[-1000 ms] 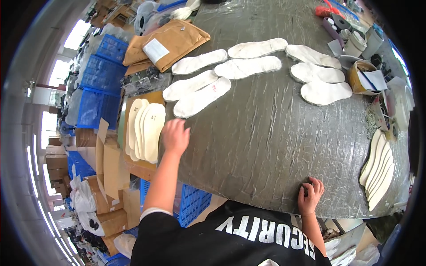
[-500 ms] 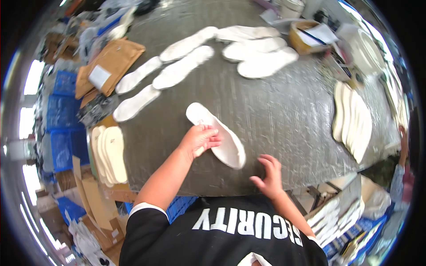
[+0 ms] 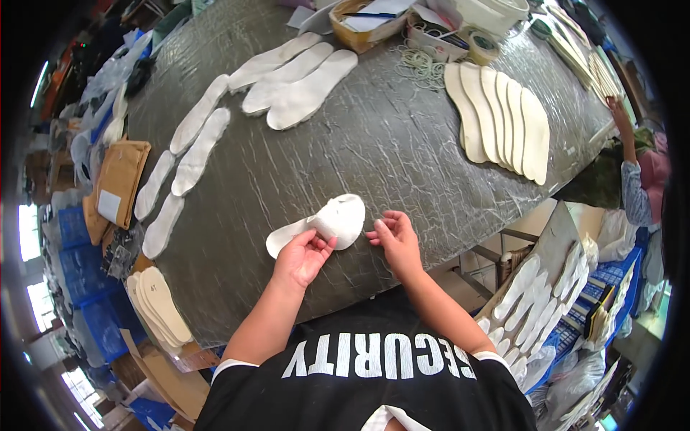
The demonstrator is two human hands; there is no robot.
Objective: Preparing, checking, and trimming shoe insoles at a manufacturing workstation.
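A white insole (image 3: 287, 233) lies low over the near middle of the grey table, its wide end (image 3: 343, 219) curled up and folded back on itself. My left hand (image 3: 302, 260) has its thumb and fingers closed on the insole's near edge, close to the fold. Just right of the curled end is my right hand (image 3: 399, 248), fingers half bent and apart, with nothing in it. Whether its fingertips touch the insole is hard to tell; a small gap seems to show.
More white insoles (image 3: 201, 151) lie in rows at the far left. Cream insoles (image 3: 496, 122) fan out at the right, others (image 3: 159, 305) at the left edge. A yellow basket (image 3: 366, 29) and rubber bands (image 3: 420, 66) sit at the back. Another person's arm (image 3: 629, 144) shows far right.
The view has turned rightward, so the table's things appear further left. The insole's wide end, flat before, is now curled over. My right hand has come closer to it.
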